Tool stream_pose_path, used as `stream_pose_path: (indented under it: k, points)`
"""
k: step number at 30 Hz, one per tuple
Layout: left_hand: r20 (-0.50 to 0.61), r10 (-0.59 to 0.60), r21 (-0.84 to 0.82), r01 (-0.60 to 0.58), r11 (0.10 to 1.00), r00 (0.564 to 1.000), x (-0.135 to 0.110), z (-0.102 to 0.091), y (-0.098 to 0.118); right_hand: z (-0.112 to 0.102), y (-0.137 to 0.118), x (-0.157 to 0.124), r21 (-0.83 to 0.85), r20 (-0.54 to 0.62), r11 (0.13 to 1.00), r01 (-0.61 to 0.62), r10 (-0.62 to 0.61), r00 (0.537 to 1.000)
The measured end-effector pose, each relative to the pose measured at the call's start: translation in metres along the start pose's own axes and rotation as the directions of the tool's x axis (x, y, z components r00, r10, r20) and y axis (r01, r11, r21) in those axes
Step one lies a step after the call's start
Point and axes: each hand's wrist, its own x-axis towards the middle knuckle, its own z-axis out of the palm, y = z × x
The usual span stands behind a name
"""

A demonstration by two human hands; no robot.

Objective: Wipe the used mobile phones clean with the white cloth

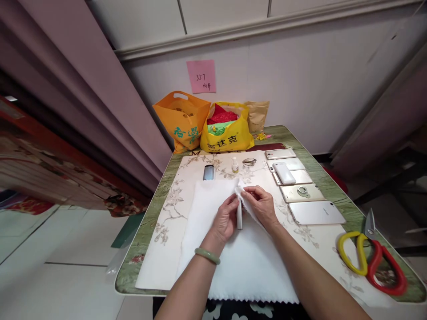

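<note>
My left hand (225, 218) is closed round a thin, pale phone (239, 217), turned edge-on so its face is hidden. A white cloth (213, 249) with a zigzag edge lies spread over the near part of the table. My right hand (262, 205) pinches a lifted, bunched part of that cloth against the phone's upper end. Beyond my hands lie a small blue-grey phone (208, 172) and a little white bottle (235, 165). Several phones form a column at the right, with a white phone (316, 213) nearest me.
Scissors (370, 253) with yellow and red handles lie at the table's right edge. An orange bag (183, 126), a yellow bag (230, 140) and a brown paper pouch (257, 116) stand at the back. Glasses (249, 162) rest near the bottle. A pink note (201, 76) is on the wall.
</note>
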Motion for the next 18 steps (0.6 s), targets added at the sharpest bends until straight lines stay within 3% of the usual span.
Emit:
stream_pose_path:
  k: [5,9,13,18]
  points:
    - [-0.133,0.095,0.121,-0.079,0.989,0.987,-0.002,0.009,-0.011,-0.002,-0.007,-0.001,-0.059,0.078,0.998,0.018,-0.014,0.997]
    - [-0.21,0.049,0.19,-0.008,0.982,0.977,-0.003,0.01,-0.017,-0.003,-0.005,-0.002,-0.058,0.099,0.998,0.018,-0.012,0.995]
    - [-0.345,0.023,-0.084,-0.056,0.995,0.938,0.01,0.012,-0.01,0.0,-0.004,-0.007,-0.072,0.089,0.991,0.109,-0.103,0.991]
    - [-0.479,-0.022,-0.228,-0.1,0.969,0.878,0.032,0.013,0.014,0.002,-0.005,-0.014,0.037,0.248,0.99,0.134,-0.139,0.959]
